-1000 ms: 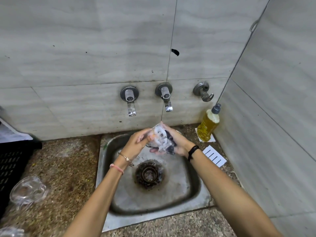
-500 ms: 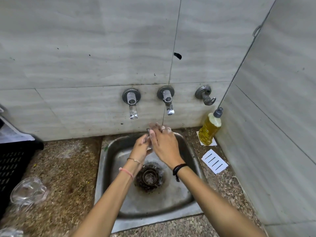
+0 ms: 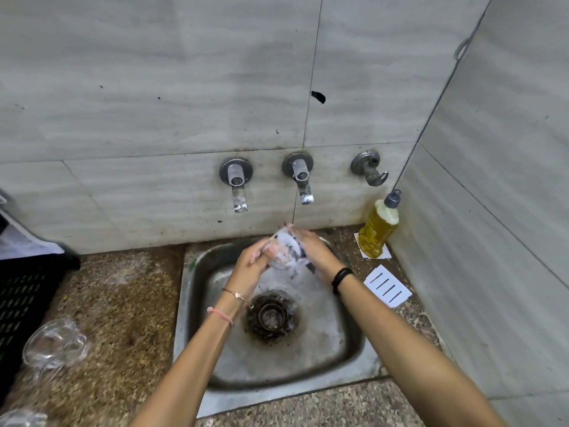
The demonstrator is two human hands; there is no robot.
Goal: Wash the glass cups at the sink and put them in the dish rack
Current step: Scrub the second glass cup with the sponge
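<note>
I hold a clear glass cup (image 3: 284,251) over the back of the steel sink (image 3: 354,343), under the right tap (image 3: 303,183). My left hand (image 3: 251,266) grips the cup from the left. From the right, my right hand (image 3: 312,249) curls around it, with something dark under that hand that is too blurred to name. A second glass cup (image 3: 55,345) lies on the speckled counter at the left. The rim of another glass (image 3: 21,419) shows at the bottom left corner. The black dish rack (image 3: 24,297) stands at the left edge.
A left tap (image 3: 237,183) and a wall hook (image 3: 371,169) are mounted on the tiled wall. A yellow soap bottle (image 3: 380,226) stands in the right corner beside a white card (image 3: 387,289). The tiled side wall runs close along the right.
The cup was lifted toward the right tap with my right hand covering it half a second ago. Now my right hand has turned back and the cup shows between both hands again.
</note>
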